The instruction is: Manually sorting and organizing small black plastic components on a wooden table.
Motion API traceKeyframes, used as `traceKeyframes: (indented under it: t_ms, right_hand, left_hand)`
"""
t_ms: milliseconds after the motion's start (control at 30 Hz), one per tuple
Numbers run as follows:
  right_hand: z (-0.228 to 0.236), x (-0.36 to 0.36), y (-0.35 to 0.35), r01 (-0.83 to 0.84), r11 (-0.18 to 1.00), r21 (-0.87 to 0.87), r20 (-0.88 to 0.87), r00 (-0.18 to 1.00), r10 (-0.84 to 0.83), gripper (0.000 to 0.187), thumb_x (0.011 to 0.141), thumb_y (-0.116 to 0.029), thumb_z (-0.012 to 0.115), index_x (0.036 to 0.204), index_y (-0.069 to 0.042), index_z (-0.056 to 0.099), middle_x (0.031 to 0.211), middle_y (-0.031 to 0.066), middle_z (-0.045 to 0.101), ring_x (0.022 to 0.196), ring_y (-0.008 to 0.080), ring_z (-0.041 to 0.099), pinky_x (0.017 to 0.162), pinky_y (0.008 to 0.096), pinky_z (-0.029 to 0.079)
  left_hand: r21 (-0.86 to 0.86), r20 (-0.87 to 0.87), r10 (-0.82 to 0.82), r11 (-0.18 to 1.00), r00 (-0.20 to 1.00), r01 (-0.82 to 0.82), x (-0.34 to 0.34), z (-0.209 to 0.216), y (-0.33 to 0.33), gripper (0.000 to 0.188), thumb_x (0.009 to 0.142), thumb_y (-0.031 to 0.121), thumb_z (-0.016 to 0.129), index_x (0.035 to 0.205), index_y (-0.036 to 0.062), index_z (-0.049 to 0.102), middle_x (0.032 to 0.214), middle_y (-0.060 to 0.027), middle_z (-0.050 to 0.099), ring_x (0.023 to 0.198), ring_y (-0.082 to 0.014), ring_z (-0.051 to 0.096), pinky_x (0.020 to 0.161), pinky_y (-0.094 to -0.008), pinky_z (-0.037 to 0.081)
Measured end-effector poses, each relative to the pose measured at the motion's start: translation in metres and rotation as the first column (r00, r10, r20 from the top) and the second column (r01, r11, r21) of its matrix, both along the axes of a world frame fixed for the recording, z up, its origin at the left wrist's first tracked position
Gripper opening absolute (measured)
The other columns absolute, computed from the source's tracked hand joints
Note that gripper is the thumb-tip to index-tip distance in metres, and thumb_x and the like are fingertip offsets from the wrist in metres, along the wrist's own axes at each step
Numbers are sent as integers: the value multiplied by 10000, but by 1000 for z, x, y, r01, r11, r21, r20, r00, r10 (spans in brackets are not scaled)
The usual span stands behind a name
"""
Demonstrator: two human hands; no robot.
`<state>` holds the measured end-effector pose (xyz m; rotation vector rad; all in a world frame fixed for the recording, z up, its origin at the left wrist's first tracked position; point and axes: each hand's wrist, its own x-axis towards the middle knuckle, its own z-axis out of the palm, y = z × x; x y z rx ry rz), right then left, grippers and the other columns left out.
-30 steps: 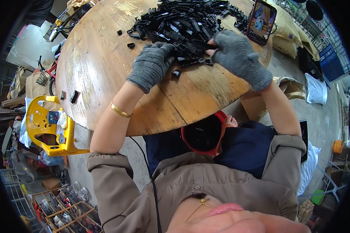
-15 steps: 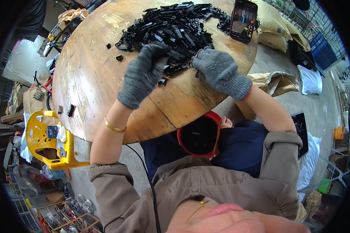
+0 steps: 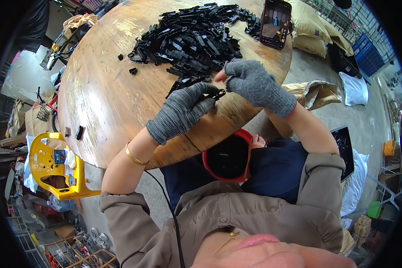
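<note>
My left hand (image 3: 183, 109), in a grey knit glove, pinches a small black plastic part (image 3: 218, 94) between thumb and fingers, just above the near edge of the round wooden table (image 3: 102, 107). Close on its right is my right hand (image 3: 259, 87), gloved in the same grey, with a bare fingertip showing. Its fingers are curled together, and what they hold, if anything, is hidden. Beyond both hands lies a heap of black plastic parts (image 3: 192, 38). A few loose ones lie apart from it, among them a black piece (image 3: 79, 132) by the table's left edge.
A phone (image 3: 274, 24) stands at the table's far right. Below the near edge, between my legs, is a red bucket (image 3: 205, 163) with a dark inside. A yellow plastic chair (image 3: 42, 156) stands at left; an open paper sack (image 3: 315, 94) lies right of the table.
My left hand has come nearer and to the right, away from the heap, and now shows a black part in its fingers. My right hand has turned slightly, its fingertip now showing.
</note>
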<state>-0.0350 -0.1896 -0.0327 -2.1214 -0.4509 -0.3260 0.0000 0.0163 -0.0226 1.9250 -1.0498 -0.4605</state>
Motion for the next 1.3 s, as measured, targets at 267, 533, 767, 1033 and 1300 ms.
traceKeyframes:
  t_ms: [267, 533, 767, 1033, 1300]
  right_hand:
    - [7, -11, 10, 31, 945, -324, 70, 998, -9, 185, 749, -145, 604, 897, -36, 607, 811, 114, 587, 744, 210, 588, 687, 315, 487]
    - [-2, -32, 40, -69, 792, -606, 38, 992, 116, 269, 707, -271, 633, 912, -103, 590, 804, 95, 536, 777, 274, 567, 651, 366, 463]
    - [10, -24, 17, 6, 934, -357, 135, 990, 45, 241, 726, -77, 599, 966, -57, 582, 776, 71, 542, 747, 210, 565, 667, 318, 467]
    - [16, -22, 13, 165, 785, 597, -425, 895, 135, 186, 850, -193, 570, 901, -15, 586, 765, 26, 582, 667, 76, 550, 619, 209, 469]
    - [16, -23, 9, 205, 807, 554, -499, 858, 124, 253, 815, -227, 616, 959, -19, 602, 726, 22, 579, 617, 72, 529, 576, 195, 449]
  left_hand:
    - [-271, -160, 275, 911, 948, -310, -1, 9, 5, 211, 864, 104, 517, 1059, 29, 549, 809, -56, 587, 684, -95, 554, 613, -231, 469]
    - [-333, -344, 296, 849, 891, -411, 1, 13, 5, 210, 875, 88, 502, 1064, 7, 545, 781, -7, 553, 650, -48, 513, 547, -176, 449]
    - [-278, -218, 168, 934, 961, -227, -5, 14, 6, 205, 858, 55, 511, 1052, 2, 549, 799, -40, 580, 683, -72, 534, 585, -201, 450]
    - [-126, 277, 22, 992, 961, 14, -8, -3, -3, 246, 851, 78, 522, 1095, 55, 547, 748, -28, 569, 608, -80, 531, 561, -219, 450]
    - [-114, -183, 170, 975, 968, -192, -13, 9, -2, 211, 846, 62, 532, 1050, 27, 569, 841, -62, 573, 668, -112, 535, 617, -241, 456]
